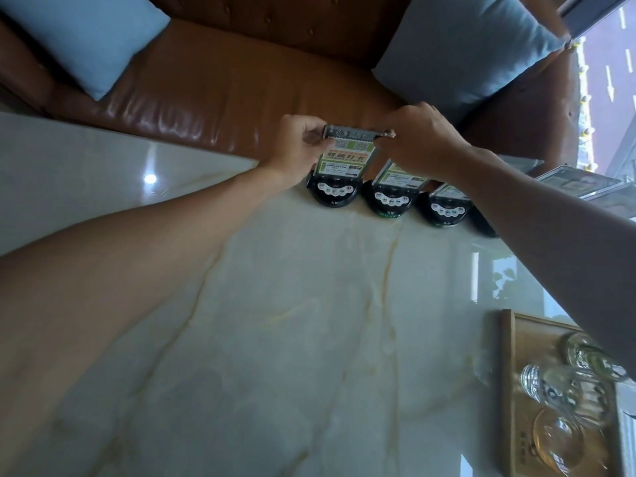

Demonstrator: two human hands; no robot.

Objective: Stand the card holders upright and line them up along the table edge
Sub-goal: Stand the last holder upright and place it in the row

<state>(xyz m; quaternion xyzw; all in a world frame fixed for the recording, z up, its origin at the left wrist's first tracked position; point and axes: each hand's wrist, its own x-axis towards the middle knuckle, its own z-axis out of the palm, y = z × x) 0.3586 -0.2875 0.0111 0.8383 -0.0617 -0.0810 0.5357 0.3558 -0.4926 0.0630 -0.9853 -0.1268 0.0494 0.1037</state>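
Three card holders (390,192) stood along the counter's (309,321) far edge. Both hands, left hand (296,146) and right hand (418,136), pinched the leftmost holder's (340,160) top corners with their fingers. It looked light, stiff and top-heavy above its black base; gripping low would probably steady it.

Daylight from right, glare on table (150,179), fisheye-warped edges

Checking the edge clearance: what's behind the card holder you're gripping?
Behind the card holder is the brown leather sofa. Both hands' grip and the card hide the table edge there.
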